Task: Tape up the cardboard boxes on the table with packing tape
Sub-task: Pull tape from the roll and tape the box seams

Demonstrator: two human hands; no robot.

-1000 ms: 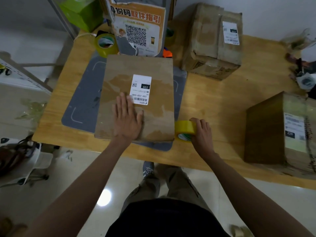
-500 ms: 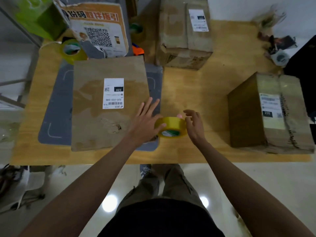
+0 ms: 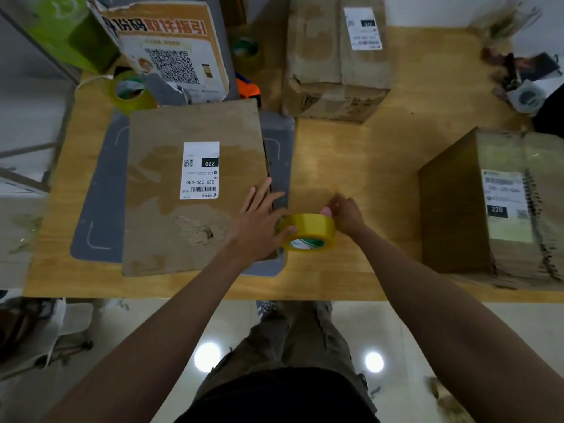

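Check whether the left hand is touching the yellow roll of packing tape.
Touching: in the head view the left hand's thumb lies against the yellow roll of packing tape.

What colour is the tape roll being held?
Yellow roll of packing tape, clearest in the head view.

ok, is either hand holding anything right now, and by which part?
Yes: the yellow tape roll. The right hand pinches its far rim; the left hand has its thumb against the roll's left side, fingers straight.
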